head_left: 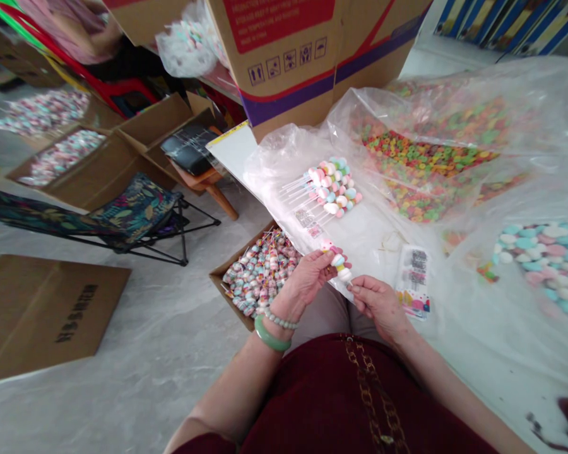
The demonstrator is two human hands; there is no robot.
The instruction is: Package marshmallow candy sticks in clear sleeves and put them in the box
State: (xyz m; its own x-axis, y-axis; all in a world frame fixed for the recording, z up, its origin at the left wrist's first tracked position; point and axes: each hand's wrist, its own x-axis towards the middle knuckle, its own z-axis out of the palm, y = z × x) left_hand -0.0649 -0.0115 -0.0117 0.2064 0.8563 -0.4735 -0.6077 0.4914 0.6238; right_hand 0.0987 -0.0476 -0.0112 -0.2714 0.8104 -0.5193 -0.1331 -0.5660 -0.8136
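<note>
count: one candy skewer (344,275) in hand, one small heap of candy sticks (335,186) on the plastic-covered table (483,359), overlapping, can't count exactly. one stack of printed bags (413,277), one filled box (254,277) below the table edge; two more filled ones far left.

skewer sits between both hands, over the lap. left hand (319,268) has fingers closed round its upper part; right hand (377,304) pinches the lower end at the fingertips.

left forearm angles up from lower left, palm side partly showing; right comes in from lower right, back of hand up.
</note>
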